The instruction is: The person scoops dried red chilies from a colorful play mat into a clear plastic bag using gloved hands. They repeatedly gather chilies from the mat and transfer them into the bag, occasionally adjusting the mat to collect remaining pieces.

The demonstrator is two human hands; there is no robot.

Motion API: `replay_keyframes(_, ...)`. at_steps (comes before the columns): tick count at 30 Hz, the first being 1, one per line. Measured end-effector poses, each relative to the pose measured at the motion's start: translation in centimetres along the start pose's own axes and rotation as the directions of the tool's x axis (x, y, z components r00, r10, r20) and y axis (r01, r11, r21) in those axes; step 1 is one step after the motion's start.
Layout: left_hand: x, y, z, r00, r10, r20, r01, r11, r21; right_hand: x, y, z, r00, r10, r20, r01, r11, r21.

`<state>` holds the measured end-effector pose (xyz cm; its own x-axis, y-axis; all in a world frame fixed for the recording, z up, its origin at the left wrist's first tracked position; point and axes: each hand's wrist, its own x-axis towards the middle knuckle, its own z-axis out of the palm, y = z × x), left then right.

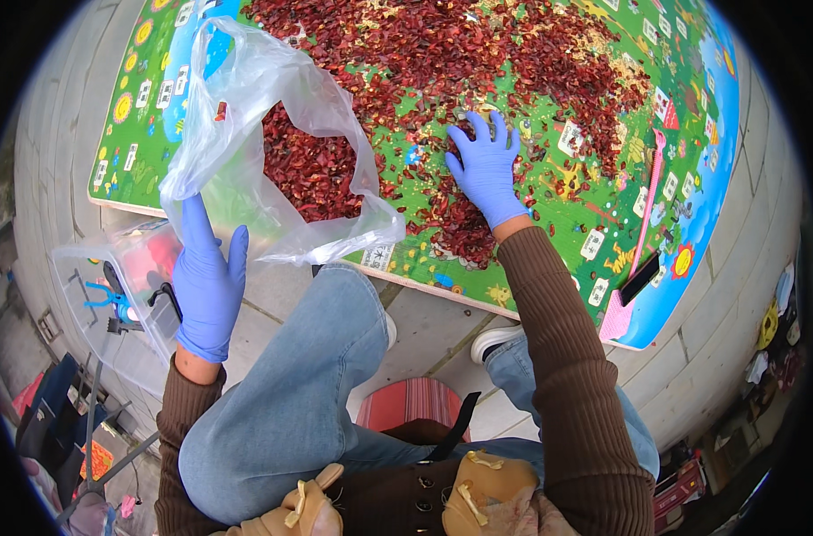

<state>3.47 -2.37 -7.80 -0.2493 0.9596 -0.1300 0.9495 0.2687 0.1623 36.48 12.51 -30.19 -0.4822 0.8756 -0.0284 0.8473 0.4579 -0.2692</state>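
Cut dried red chili pieces [424,54] with pale seeds lie spread over a green printed play mat [397,183]. My right hand [487,170], in a blue glove, rests on the mat with fingers spread, just beyond a small chili heap [464,234]. A clear plastic bag [317,98] lies at the left with its mouth wide; dark red chili pieces [312,170] show within its opening. My left hand [208,290], gloved too, stands at the bag's near left edge. Its fingers are straight, their tips touching or behind the plastic, and the thumb is apart.
On the mat's right side lie a pink fly swatter [646,214] and a dark phone [639,280]. A clear plastic box [112,335] with a blue item stands on the paving [737,268] at left. A red striped stool [411,402] shows between my legs.
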Motion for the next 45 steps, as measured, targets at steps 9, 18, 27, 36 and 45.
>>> replay_keyframes(9,-0.1,-0.1,0.1,1.000,-0.004,0.010,0.004,1.000,-0.005,-9.9,1.2,-0.3,0.933,0.347,-0.095,-0.334,0.933,0.132)
replay_keyframes(18,-0.4,0.1,0.1,0.999,0.036,-0.036,-0.035,0.999,0.028,-12.7,-4.9,-1.2,0.982,0.083,0.172,-0.098,0.992,0.084)
replay_keyframes(27,-1.0,0.2,-0.1,0.999,-0.035,0.034,0.034,0.999,0.037,-13.6,-0.8,-0.3,0.945,-0.183,0.270,0.189,0.982,0.003)
replay_keyframes(36,-1.3,0.8,-0.3,0.999,-0.049,0.020,0.049,0.999,0.022,-8.7,3.9,-1.7,0.862,0.504,0.048,-0.362,0.548,0.754)
replay_keyframes(45,-1.4,1.7,-0.5,1.000,-0.015,-0.002,0.015,1.000,0.004,-10.4,8.5,-4.7,0.735,0.478,0.481,-0.088,-0.636,0.767)
